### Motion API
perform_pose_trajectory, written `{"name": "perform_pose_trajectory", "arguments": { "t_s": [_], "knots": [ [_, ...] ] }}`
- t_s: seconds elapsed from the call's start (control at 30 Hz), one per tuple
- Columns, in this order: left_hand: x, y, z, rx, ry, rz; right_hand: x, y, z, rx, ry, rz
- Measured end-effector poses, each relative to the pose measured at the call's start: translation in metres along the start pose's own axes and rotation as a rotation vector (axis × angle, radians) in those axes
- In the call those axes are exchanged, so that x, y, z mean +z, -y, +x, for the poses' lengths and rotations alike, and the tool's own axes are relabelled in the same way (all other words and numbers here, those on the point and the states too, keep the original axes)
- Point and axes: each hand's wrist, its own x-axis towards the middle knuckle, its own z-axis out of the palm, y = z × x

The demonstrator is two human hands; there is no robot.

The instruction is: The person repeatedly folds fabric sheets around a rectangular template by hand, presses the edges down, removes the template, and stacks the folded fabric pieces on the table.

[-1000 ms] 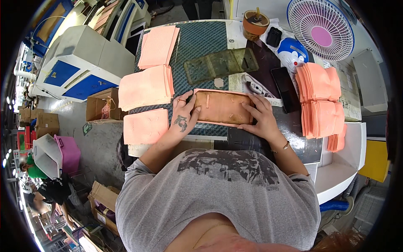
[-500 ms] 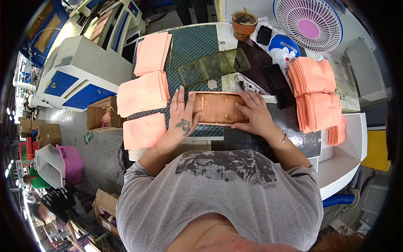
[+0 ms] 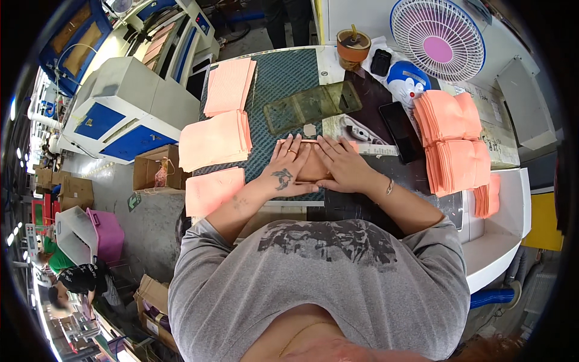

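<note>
Hands press flat — left hand and right hand, fingers spread, gripping nothing — on a brown, leathery rectangular piece at the table's near edge; soft salmon sheet stacks lie leftward on the woven mat.

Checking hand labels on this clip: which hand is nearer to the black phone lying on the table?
Right. The right hand lies flat on the orange sheet, just left of the black phone; the left hand lies beyond it, farther from the phone.

Matt peach paper sheets
</note>
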Motion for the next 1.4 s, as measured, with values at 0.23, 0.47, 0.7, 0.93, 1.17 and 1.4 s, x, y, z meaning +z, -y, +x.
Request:
{"name": "perform_pose_trajectory", "arguments": {
  "t_s": [0.23, 0.47, 0.7, 0.93, 1.17, 1.4],
  "knots": [
    [-0.051, 0.059, 0.043, -0.027, -0.02, -0.489, -0.071, -0.034, 0.025, 0.085, -0.284, 0.356],
    [-0.042, 0.2, 0.053, -0.957, -0.53, -0.777, -0.055, -0.057, 0.03, 0.292, -0.367, 0.276],
    [-0.014, 0.218, 0.023, -0.277, -0.786, -0.038, -0.003, -0.051, 0.095, 0.08, -0.278, 0.219],
    [-0.012, -0.008, -0.022, 0.13, -0.235, -0.197, 0.045, -0.052, 0.146, -0.091, -0.281, 0.067],
    [0.007, -0.022, -0.065, 0.041, -0.226, -0.288, 0.032, -0.02, 0.153, -0.109, -0.05, -0.002],
    [-0.028, -0.012, -0.049, 0.07, -0.197, -0.625, -0.08, -0.033, 0.15, -0.221, -0.752, -0.051]
  ]
}}
